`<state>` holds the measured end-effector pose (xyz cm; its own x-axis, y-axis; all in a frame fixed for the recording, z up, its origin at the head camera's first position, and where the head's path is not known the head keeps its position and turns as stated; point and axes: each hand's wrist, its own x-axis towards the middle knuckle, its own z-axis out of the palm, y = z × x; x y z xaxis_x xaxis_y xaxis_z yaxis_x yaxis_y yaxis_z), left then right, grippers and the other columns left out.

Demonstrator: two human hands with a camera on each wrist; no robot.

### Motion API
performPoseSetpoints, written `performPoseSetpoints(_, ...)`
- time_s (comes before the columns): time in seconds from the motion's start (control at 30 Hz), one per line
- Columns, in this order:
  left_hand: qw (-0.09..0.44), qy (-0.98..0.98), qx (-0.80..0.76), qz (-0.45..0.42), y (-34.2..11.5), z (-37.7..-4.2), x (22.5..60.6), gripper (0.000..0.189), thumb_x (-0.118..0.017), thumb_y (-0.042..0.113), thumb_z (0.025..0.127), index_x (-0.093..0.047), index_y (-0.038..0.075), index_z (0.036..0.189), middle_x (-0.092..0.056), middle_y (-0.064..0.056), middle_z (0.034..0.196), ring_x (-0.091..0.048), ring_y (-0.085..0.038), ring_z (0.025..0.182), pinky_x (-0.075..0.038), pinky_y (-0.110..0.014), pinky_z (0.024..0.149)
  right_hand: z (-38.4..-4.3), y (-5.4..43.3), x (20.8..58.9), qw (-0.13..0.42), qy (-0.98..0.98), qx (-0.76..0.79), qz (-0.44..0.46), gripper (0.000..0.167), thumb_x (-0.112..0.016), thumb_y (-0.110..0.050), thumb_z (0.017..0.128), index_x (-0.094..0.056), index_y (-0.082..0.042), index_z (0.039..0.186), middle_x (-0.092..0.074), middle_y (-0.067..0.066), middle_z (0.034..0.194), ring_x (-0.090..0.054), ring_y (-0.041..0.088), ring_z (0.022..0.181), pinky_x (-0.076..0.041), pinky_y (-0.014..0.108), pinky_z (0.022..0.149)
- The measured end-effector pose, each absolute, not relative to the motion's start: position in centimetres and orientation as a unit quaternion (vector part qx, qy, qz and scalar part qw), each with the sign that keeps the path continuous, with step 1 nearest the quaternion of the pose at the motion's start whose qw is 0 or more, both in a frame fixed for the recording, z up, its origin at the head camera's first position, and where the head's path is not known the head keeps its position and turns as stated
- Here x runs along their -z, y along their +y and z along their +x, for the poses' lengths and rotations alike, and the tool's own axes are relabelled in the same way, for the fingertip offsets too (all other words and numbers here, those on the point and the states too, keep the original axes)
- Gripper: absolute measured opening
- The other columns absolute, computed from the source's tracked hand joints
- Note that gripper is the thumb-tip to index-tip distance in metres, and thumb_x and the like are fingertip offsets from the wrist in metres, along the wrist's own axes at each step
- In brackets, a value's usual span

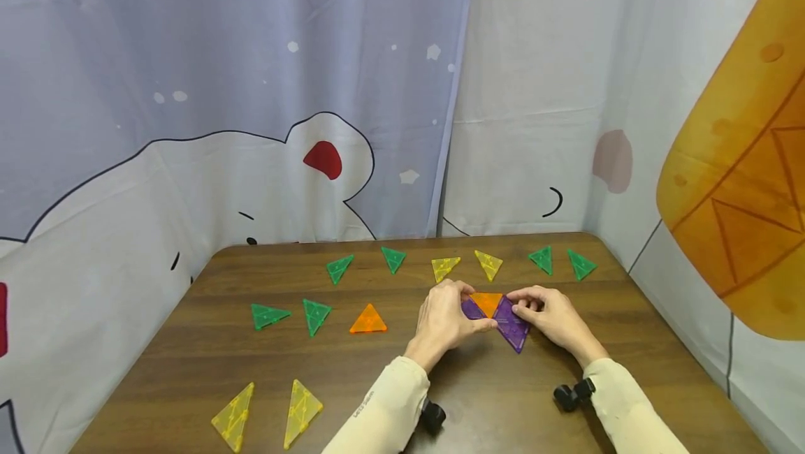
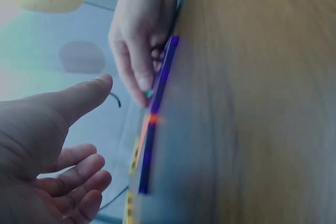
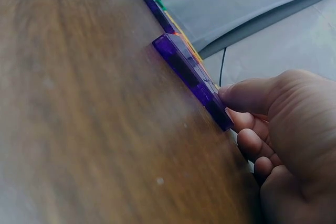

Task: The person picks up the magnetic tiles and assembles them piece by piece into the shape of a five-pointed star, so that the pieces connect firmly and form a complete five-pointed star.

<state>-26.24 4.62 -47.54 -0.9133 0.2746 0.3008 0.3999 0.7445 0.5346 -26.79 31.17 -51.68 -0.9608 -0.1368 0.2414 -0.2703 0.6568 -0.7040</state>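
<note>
Two purple triangle magnetic tiles and an orange triangle tile (image 1: 487, 302) lie side by side, the orange between the left purple tile (image 1: 470, 309) and the right purple tile (image 1: 512, 326). My left hand (image 1: 442, 319) is over the left purple tile and partly hides it. Its thumb and fingers are spread apart with nothing between them in the left wrist view. My right hand (image 1: 555, 316) pinches the outer corner of the right purple tile; the right wrist view shows the thumb (image 3: 249, 97) on its top face and curled fingers beside it.
Behind the hands lie two small yellow triangles (image 1: 445, 267) and green triangles (image 1: 581, 265). More green triangles (image 1: 316, 316) and a lone orange triangle (image 1: 368, 320) are to the left. Two tall yellow triangles (image 1: 302, 413) lie at the front left of the wooden table (image 1: 182, 370). Curtains hang behind.
</note>
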Motion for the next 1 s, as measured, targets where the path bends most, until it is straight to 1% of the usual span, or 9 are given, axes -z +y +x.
performPoseSetpoints(0.1, 0.101, -0.930, 0.310, -0.170, 3.2, -26.5, 47.4, 0.068, -0.103, 0.056, 0.075, -0.082, 0.015, 0.124, -0.079, -0.001, 0.112, -0.074, -0.018, 0.100, -0.062, -0.035, 0.086, -26.8, 31.1, 51.6, 0.087, -0.907, -0.398, 0.112, 0.018, -0.081, -0.016, 0.105, -0.084, -0.013, 0.122, -0.069, -0.002, 0.093, -0.060, 0.013, 0.081, -0.049, 0.027, 0.072)
performPoseSetpoints(0.2, 0.102, -0.934, 0.304, -0.160, 1.6, -26.8, 47.5, 0.068, -0.103, 0.055, 0.075, -0.081, 0.014, 0.125, -0.079, -0.002, 0.113, -0.074, -0.021, 0.102, -0.062, -0.039, 0.089, -26.8, 31.1, 51.5, 0.087, -0.906, -0.398, 0.113, 0.018, -0.081, -0.018, 0.105, -0.084, -0.014, 0.122, -0.069, -0.002, 0.093, -0.060, 0.013, 0.081, -0.048, 0.027, 0.072)
performPoseSetpoints(0.4, 0.121, -0.934, 0.297, -0.158, -2.3, -27.4, 48.1, 0.069, -0.104, 0.052, 0.075, -0.081, 0.010, 0.125, -0.077, -0.005, 0.111, -0.074, -0.025, 0.101, -0.063, -0.042, 0.089, -26.7, 31.2, 51.5, 0.084, -0.906, -0.398, 0.116, 0.018, -0.080, -0.020, 0.105, -0.084, -0.015, 0.123, -0.069, -0.002, 0.094, -0.060, 0.012, 0.082, -0.048, 0.027, 0.073)
performPoseSetpoints(0.53, 0.128, -0.935, 0.294, -0.152, -4.8, -27.7, 48.5, 0.070, -0.104, 0.050, 0.075, -0.081, 0.008, 0.125, -0.076, -0.007, 0.112, -0.074, -0.028, 0.104, -0.062, -0.045, 0.091, -26.6, 31.2, 51.5, 0.084, -0.907, -0.396, 0.116, 0.018, -0.080, -0.019, 0.106, -0.084, -0.014, 0.123, -0.069, -0.002, 0.094, -0.060, 0.012, 0.082, -0.048, 0.026, 0.073)
performPoseSetpoints(0.7, 0.122, -0.941, 0.283, -0.137, -7.6, -27.9, 48.7, 0.072, -0.104, 0.051, 0.075, -0.080, 0.008, 0.128, -0.074, -0.008, 0.116, -0.072, -0.029, 0.106, -0.062, -0.047, 0.095, -26.6, 31.1, 51.5, 0.085, -0.907, -0.396, 0.117, 0.019, -0.080, -0.019, 0.105, -0.083, -0.013, 0.123, -0.069, -0.002, 0.094, -0.060, 0.012, 0.082, -0.048, 0.026, 0.073)
performPoseSetpoints(0.87, 0.122, -0.943, 0.282, -0.126, -9.7, -28.0, 48.6, 0.073, -0.103, 0.051, 0.076, -0.080, 0.008, 0.129, -0.073, -0.010, 0.118, -0.072, -0.030, 0.105, -0.062, -0.047, 0.092, -26.5, 31.1, 51.6, 0.085, -0.906, -0.397, 0.121, 0.020, -0.081, -0.020, 0.105, -0.083, -0.013, 0.123, -0.069, -0.003, 0.094, -0.059, 0.011, 0.081, -0.047, 0.026, 0.072)
performPoseSetpoints(1.0, 0.123, -0.942, 0.286, -0.122, -11.2, -28.1, 48.4, 0.072, -0.103, 0.051, 0.077, -0.080, 0.007, 0.129, -0.074, -0.011, 0.121, -0.072, -0.031, 0.109, -0.062, -0.049, 0.094, -26.6, 31.1, 51.6, 0.087, -0.906, -0.397, 0.121, 0.019, -0.081, -0.019, 0.105, -0.084, -0.013, 0.122, -0.069, -0.003, 0.094, -0.059, 0.010, 0.081, -0.047, 0.026, 0.072)
